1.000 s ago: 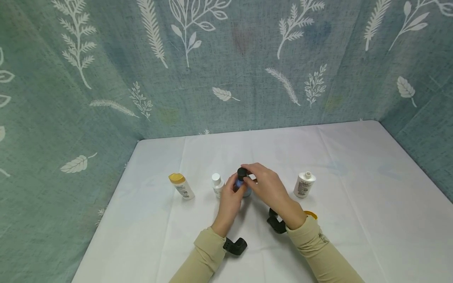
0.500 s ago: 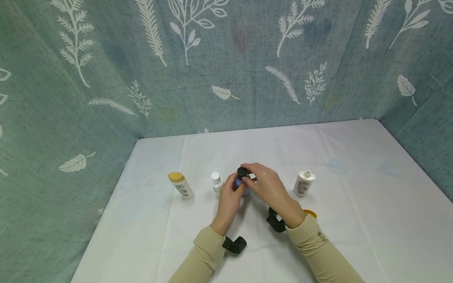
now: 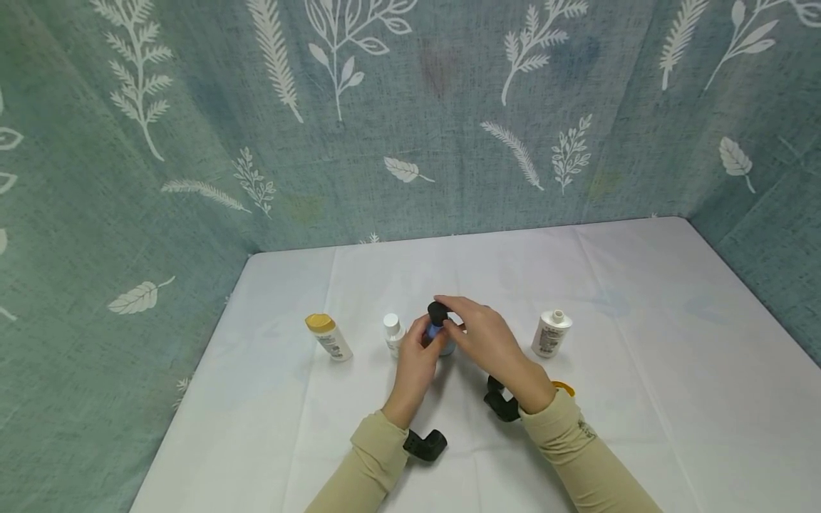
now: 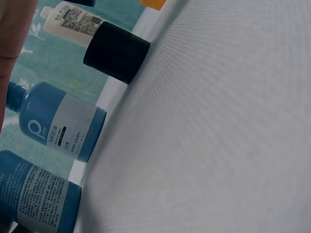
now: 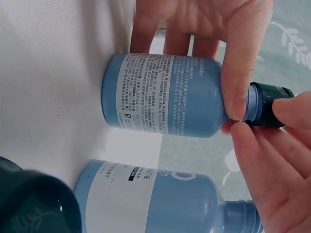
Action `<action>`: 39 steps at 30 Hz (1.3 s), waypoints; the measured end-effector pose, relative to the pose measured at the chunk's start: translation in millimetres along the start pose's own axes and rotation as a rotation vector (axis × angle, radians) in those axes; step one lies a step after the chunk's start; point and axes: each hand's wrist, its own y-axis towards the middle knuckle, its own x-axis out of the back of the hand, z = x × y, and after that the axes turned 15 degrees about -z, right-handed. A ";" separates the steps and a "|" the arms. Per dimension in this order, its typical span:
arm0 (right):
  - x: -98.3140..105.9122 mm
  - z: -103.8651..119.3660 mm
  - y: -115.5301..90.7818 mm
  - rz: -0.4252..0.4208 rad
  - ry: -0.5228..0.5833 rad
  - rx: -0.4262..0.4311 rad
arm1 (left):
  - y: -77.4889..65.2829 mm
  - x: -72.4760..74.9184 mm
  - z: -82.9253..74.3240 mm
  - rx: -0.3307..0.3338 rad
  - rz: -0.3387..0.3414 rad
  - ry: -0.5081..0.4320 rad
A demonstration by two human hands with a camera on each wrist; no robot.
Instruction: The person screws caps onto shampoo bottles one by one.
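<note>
In the right wrist view, my left hand holds a blue bottle upright on the table, with its fingers behind it and its thumb near the neck. My right hand pinches the dark cap at the top; a strip of bare neck shows below the cap. In the head view, both hands, left and right, meet at this bottle, which they mostly cover. Beside it stands a second blue bottle with a bare threaded neck, largely hidden by my right hand in the head view.
A white bottle with white cap stands left of my hands, and one with yellow cap farther left. A capless white bottle is at right. A dark cylinder and part of a yellow object lie near my right wrist.
The dark cap now looks slightly tilted, and my right fingertips have shifted a little to the left with it. My left hand and the other bottles stay in place.
</note>
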 end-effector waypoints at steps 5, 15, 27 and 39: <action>-0.4 -0.6 -0.1 -0.015 0.025 0.016 | -5.1 3.8 -20.7 -0.003 0.016 -0.005; -1.2 0.1 -0.5 -0.021 0.015 0.004 | -6.5 4.3 -25.2 -0.007 0.018 0.014; -2.1 0.2 -0.8 -0.053 0.032 0.019 | 0.2 -0.4 3.8 -0.046 0.015 0.026; -2.0 0.6 -0.3 -0.061 0.023 0.012 | 1.2 -1.4 9.8 -0.027 0.013 0.011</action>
